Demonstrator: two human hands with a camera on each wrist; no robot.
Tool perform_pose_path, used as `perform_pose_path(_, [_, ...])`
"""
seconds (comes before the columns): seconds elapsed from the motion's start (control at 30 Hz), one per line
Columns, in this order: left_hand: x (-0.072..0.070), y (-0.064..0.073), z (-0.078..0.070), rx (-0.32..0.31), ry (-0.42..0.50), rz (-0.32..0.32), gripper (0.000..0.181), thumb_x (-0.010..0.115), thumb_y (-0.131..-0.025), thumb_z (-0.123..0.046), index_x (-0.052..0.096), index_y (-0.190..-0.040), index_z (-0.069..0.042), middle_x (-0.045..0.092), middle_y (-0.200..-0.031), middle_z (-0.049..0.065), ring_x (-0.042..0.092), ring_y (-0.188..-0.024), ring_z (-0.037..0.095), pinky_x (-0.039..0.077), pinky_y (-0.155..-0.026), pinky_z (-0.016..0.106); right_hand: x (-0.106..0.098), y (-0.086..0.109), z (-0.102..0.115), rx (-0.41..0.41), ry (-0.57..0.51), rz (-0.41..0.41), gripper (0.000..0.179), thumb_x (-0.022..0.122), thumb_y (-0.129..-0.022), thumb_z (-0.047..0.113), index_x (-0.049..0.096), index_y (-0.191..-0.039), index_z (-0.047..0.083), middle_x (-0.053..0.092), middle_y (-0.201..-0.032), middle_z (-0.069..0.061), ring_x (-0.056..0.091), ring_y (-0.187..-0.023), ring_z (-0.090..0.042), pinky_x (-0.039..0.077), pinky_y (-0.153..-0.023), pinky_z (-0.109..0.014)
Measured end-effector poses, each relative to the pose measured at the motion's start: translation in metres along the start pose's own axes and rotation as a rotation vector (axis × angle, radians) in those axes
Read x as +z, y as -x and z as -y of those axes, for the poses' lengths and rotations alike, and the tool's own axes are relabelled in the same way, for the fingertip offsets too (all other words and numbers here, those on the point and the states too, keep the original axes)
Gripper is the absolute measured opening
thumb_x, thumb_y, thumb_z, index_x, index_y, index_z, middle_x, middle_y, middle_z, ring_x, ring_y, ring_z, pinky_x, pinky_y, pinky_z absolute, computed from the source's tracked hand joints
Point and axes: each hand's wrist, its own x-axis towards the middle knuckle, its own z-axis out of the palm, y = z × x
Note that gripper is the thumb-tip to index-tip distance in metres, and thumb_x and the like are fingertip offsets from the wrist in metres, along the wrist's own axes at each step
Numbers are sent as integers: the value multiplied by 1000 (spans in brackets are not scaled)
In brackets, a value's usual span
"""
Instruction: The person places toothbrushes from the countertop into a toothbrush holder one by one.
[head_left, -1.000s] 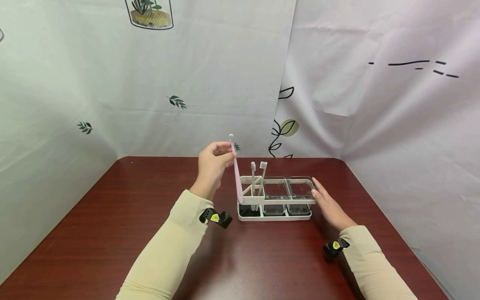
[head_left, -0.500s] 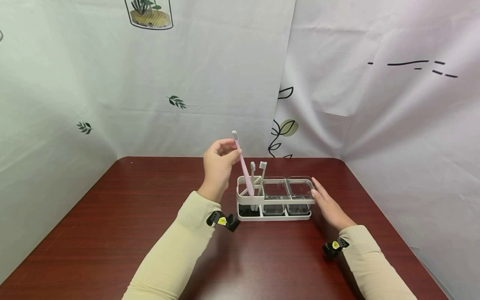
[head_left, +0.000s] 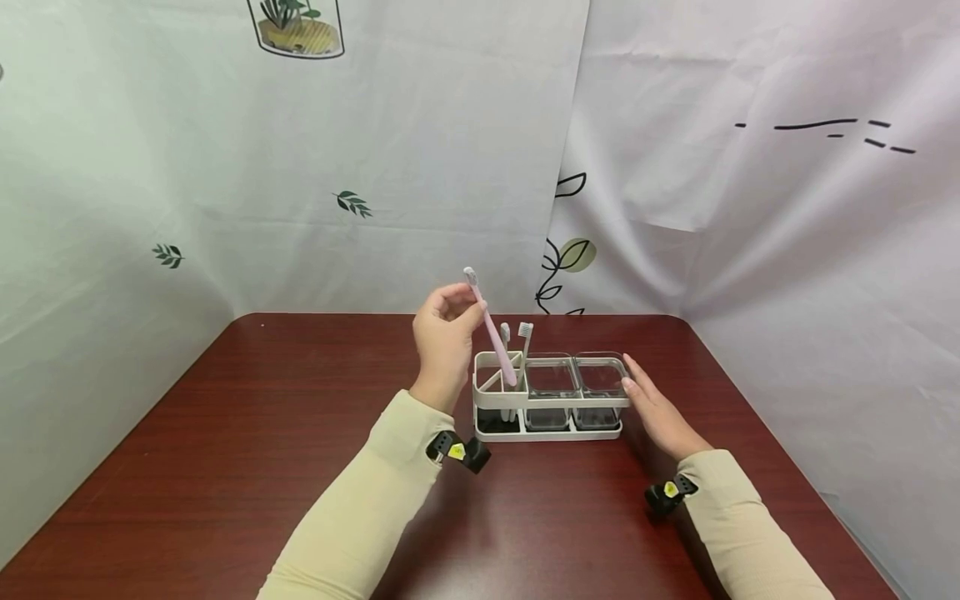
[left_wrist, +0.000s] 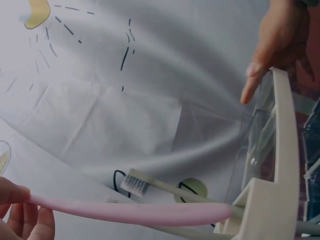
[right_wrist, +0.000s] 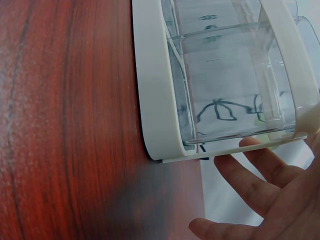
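My left hand [head_left: 444,337] pinches a pink toothbrush [head_left: 495,337] near its head, between thumb and fingers. The brush leans, bristles up, and its handle end overlaps the divided left section of a white toothbrush holder [head_left: 551,402]. In the left wrist view, the pink handle [left_wrist: 150,213] points at the holder's rim. Two pale toothbrushes stand in that section; one pale toothbrush [head_left: 526,333] shows its bristles just right of the pink one. My right hand [head_left: 660,408] rests its extended fingers against the holder's right end; in the right wrist view the fingers [right_wrist: 247,180] lie along that end.
Two clear cups [head_left: 551,375] sit side by side in the holder's middle and right sections. The holder stands on a dark red wooden table [head_left: 300,417]. Behind the table's far edge hangs a white printed cloth [head_left: 420,150].
My left hand has moved to the right with the pink toothbrush, whose lower end has gone from the holder's left front corner to over its divided section. The right hand stays put.
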Motion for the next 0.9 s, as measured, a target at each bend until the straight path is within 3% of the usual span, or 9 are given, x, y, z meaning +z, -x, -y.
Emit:
perform_pose_path(0.53, [-1, 13, 26, 25, -82, -20, 20, 70, -78, 11, 65, -96, 8, 67, -82, 5, 59, -71, 6, 51, -65, 17, 0, 1, -1, -3, -9, -1, 61, 28, -105, 40, 5, -156, 16, 8, -159, -21, 21, -139, -49, 16, -106, -70])
perform_pose_path(0.9, [-3, 23, 38, -9, -120, -15, 19, 68, -80, 9, 65, -98, 5, 67, -89, 16, 59, -73, 9, 50, -67, 18, 0, 0, 0, -4, -15, 6, 63, 28, -105, 45, 4, -156, 17, 7, -160, -19, 17, -141, -48, 15, -107, -70])
